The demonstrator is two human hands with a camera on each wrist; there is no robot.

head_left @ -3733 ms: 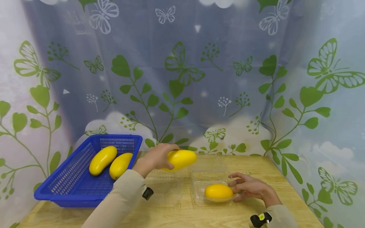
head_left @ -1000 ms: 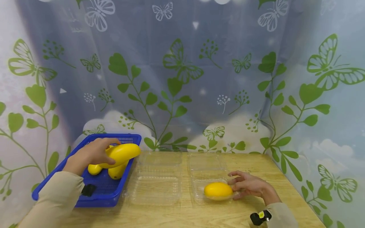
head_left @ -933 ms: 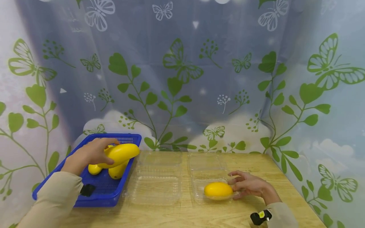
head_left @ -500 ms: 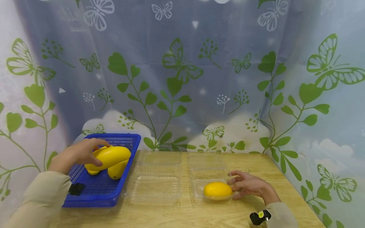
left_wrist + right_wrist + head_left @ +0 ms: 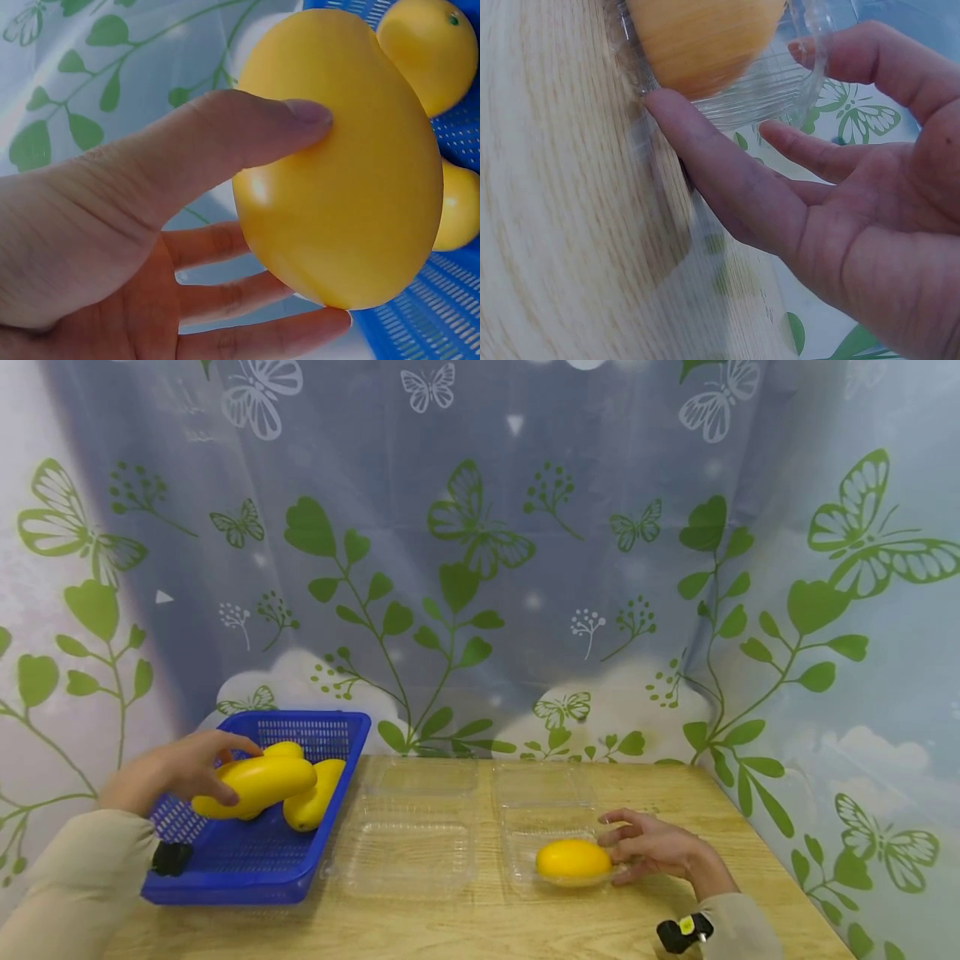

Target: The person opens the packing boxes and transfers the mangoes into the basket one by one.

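Note:
My left hand grips a yellow mango over the blue basket. In the left wrist view the thumb presses on the near face of the mango, with the other fingers behind and below it. Two more mangoes, one of them a mango by the right wall, lie in the basket. A clear plastic box with one mango inside stands to the right. My right hand touches that box's right side, its fingers and thumb spread and nearly straight.
A second clear plastic box, lid folded back, lies between the basket and the box at my right hand. Both boxes rest on the wooden table. A patterned curtain hangs behind the table.
Earlier, my left hand held the mango above the left clear box. It has carried it left over the basket and continues toward the basket's left side. The right hand stays put.

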